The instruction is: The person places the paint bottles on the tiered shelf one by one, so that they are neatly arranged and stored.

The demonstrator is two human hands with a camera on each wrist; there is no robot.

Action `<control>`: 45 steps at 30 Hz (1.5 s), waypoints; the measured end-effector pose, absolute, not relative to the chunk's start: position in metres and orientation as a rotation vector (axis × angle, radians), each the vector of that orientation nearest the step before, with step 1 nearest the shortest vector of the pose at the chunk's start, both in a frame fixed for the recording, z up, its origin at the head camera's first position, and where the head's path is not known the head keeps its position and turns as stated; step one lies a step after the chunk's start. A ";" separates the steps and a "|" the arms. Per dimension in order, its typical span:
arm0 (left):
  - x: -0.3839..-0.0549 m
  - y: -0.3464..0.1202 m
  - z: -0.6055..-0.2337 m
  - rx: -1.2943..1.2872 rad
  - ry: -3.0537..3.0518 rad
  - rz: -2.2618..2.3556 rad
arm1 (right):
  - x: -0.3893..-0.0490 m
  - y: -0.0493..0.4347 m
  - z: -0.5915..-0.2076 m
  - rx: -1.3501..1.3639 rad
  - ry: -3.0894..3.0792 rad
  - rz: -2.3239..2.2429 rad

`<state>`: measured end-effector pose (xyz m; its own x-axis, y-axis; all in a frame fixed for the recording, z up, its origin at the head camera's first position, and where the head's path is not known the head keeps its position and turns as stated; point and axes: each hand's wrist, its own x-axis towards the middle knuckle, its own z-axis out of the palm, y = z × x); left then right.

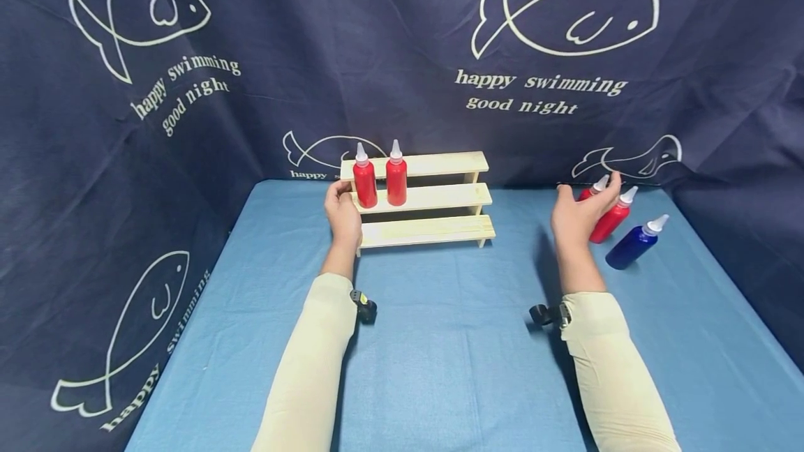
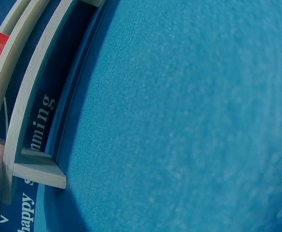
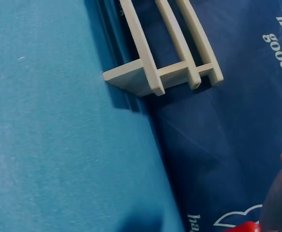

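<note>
My left hand (image 1: pixel 344 220) grips the left end of the pale wooden three-tier stand (image 1: pixel 440 197); my right hand (image 1: pixel 579 218) is spread, thumb apart — beside the far red, white-nozzled bottle (image 1: pixel 586 194) on the blue-clothed tabletop (image 1: pixel 427 368). Best close round its body, clear of the nozzle.

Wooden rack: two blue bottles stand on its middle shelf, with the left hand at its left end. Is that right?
Not quite: the two bottles on the middle shelf are red, not blue, as the head view shows. The left hand is indeed at the rack's left end.
</note>
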<state>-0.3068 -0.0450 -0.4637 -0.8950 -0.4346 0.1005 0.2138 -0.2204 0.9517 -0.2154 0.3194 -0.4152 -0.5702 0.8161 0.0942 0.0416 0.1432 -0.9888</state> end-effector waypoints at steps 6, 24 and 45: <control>-0.307 -0.044 -0.463 0.236 -1.628 -2.161 | -0.219 0.326 -0.423 -0.844 -1.752 1.488; -0.305 -0.045 -0.466 0.245 -1.634 -2.164 | -0.216 0.328 -0.424 -0.877 -1.845 1.332; -0.306 -0.046 -0.464 0.245 -1.644 -2.158 | -0.223 0.333 -0.439 -0.685 -1.794 1.483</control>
<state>-0.3061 -0.0457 -0.4635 -0.8984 -0.4256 0.1084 0.2175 -0.2169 0.9516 -0.2227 0.3332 -0.4394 -0.6148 0.7674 0.1822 -0.0347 0.2045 -0.9783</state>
